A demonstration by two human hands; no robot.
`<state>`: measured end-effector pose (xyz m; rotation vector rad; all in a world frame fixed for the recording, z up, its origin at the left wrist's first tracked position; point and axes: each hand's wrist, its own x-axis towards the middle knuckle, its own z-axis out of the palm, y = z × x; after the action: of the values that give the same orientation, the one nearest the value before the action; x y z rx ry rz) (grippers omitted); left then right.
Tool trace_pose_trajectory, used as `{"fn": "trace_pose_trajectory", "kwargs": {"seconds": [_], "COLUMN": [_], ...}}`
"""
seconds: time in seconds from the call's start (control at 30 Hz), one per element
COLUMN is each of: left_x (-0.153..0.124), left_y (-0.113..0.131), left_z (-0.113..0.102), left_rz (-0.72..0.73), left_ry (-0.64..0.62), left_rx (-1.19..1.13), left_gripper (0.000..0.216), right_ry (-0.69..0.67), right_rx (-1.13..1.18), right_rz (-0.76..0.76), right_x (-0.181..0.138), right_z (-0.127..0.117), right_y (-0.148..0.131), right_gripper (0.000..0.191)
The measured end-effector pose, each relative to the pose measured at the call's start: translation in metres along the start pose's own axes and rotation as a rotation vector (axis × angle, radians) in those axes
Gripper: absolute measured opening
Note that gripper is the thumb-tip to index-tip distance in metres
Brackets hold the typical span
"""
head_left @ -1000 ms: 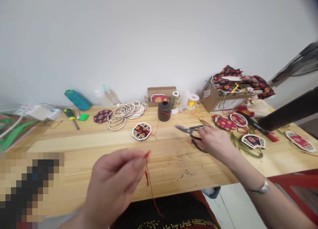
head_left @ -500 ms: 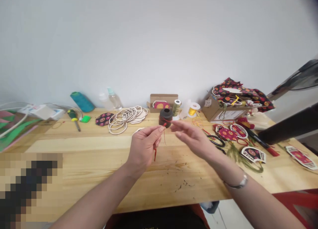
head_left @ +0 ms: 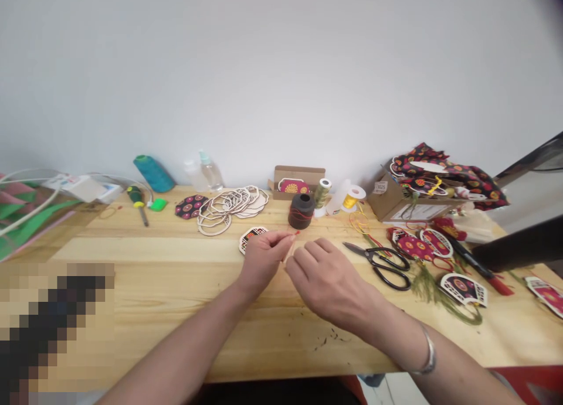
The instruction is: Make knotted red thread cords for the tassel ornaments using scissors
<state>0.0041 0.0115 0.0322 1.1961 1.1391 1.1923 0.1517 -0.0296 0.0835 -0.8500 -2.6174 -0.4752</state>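
My left hand pinches a thin red thread between thumb and forefinger, its tip poking up near the dark spool. My right hand is just right of it, fingers curled down toward the thread; what they grip is hidden. A patterned wooden ornament lies on the wooden table, partly behind my left hand. Black scissors lie to the right of my right hand, apart from it.
Wooden cut-out rings, a teal spool, a screwdriver, bottles and small spools line the back. Cardboard boxes with patterned fabric and finished ornaments crowd the right. Thread scraps lie near the front edge.
My right hand left the scissors on the table and came to my left hand. Both hands moved forward and lowered over the table with the red thread. The view tilted up slightly.
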Motion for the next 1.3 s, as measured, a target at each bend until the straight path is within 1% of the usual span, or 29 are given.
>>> {"fn": "trace_pose_trajectory", "kwargs": {"seconds": [0.07,0.1,0.13,0.2,0.23,0.27,0.3,0.33,0.43,0.53,0.6,0.73,0.87,0.93,1.07,1.2,1.3], "left_x": [-0.003,-0.004,-0.006,-0.009,-0.01,-0.011,-0.011,-0.01,-0.005,0.0,0.003,0.004,0.004,0.003,0.0,-0.002,-0.003], "left_y": [0.003,0.004,0.005,0.006,0.005,0.004,0.003,0.002,-0.003,-0.008,-0.01,-0.012,-0.011,-0.009,-0.005,-0.006,-0.007], "left_z": [0.001,0.001,0.001,0.0,-0.001,-0.001,-0.002,-0.002,0.0,0.003,0.004,0.004,0.003,0.002,0.002,0.003,0.004], "left_rz": [-0.003,0.009,0.016,0.011,-0.011,-0.036,-0.061,-0.085,-0.134,-0.188,-0.215,-0.201,-0.206,-0.183,-0.108,-0.101,-0.106], "left_ry": [-0.211,-0.307,-0.372,-0.475,-0.505,-0.524,-0.516,-0.475,-0.289,-0.17,-0.128,-0.131,-0.142,-0.15,-0.2,-0.226,-0.207], "left_rx": [0.017,0.03,0.039,0.041,0.026,-0.001,-0.04,-0.094,-0.294,-0.425,-0.443,-0.444,-0.393,-0.354,-0.244,-0.216,-0.196], "left_gripper": [0.013,0.015,0.014,0.007,0.003,0.004,0.007,0.009,0.016,0.021,0.021,0.019,0.016,0.016,0.011,0.008,0.007], "right_ry": [-0.081,-0.131,-0.155,-0.216,-0.222,-0.21,-0.204,-0.206,-0.177,-0.145,-0.111,-0.028,0.054,0.08,0.079,0.049,0.024], "right_rx": [0.088,0.183,0.316,0.606,0.744,0.875,0.98,1.036,1.029,0.992,0.989,0.978,0.924,0.906,0.893,0.882,0.878], "right_rz": [-0.049,-0.047,-0.038,0.063,0.151,0.236,0.315,0.384,0.519,0.609,0.613,0.578,0.617,0.635,0.639,0.61,0.61], "right_x": [0.011,0.017,0.022,0.027,0.027,0.025,0.021,0.017,0.0,-0.013,-0.016,-0.017,-0.018,-0.019,-0.021,-0.021,-0.021], "right_z": [-0.013,-0.016,-0.017,-0.01,-0.003,0.006,0.014,0.023,0.04,0.042,0.04,0.042,0.048,0.05,0.049,0.049,0.051], "right_y": [0.009,0.016,0.025,0.042,0.05,0.057,0.061,0.064,0.061,0.05,0.043,0.034,0.035,0.037,0.04,0.039,0.038], "right_gripper": [0.021,0.019,0.019,0.017,0.015,0.015,0.015,0.017,0.023,0.025,0.023,0.022,0.022,0.022,0.023,0.023,0.026]}}
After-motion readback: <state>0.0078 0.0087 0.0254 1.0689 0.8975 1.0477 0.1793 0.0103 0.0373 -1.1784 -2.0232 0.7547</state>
